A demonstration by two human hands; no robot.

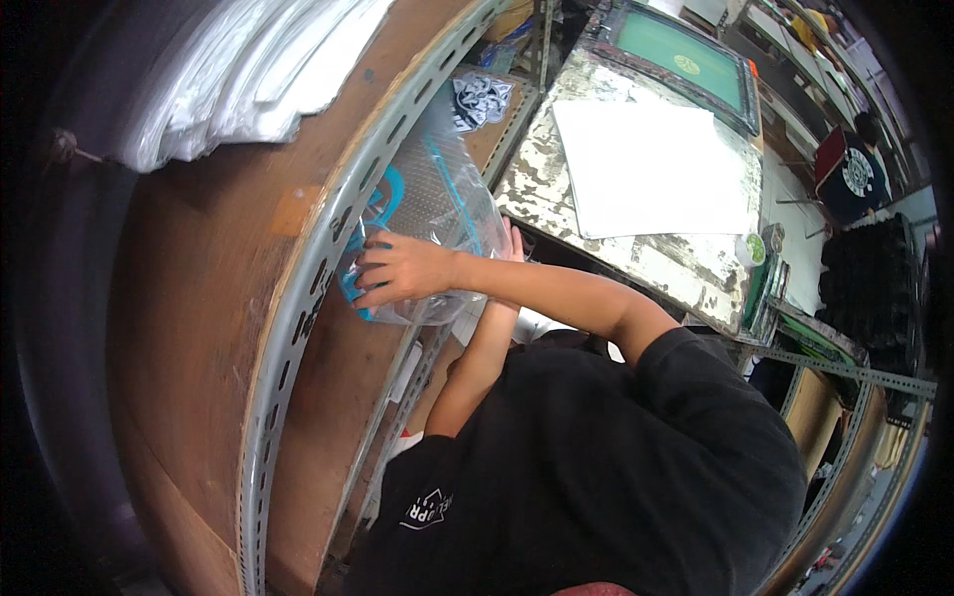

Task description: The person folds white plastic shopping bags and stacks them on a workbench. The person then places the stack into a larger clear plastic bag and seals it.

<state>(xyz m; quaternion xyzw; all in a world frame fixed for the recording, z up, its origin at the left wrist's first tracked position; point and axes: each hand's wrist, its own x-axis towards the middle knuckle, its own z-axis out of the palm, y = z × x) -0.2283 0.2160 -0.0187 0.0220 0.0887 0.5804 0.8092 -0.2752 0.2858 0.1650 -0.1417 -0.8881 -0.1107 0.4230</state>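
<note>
Item one, left of centre in the frame: one clear plastic bag [452, 204], dotted, with turquoise bands and trim, lying against the metal-edged shelf. Right hand [405, 266]: fingers bent and grasping the bag at its turquoise lower-left end, the forearm crossing over the left one. Left hand [512, 243]: at the bag's right side, fingers extended, partly hidden by the right forearm; whether it grips I cannot tell. Upper left: one pile of white wrapped goods [248, 84] on a brown wooden shelf [214, 258] with a perforated metal edge. Above the bag: one black-and-white printed piece [482, 101]. Upper right: one worn, paint-flaked table [646, 268], bearing white sheets [651, 169], a green framed screen [681, 60] and, at its right edge, a small tub [750, 249] with green contents.
</note>
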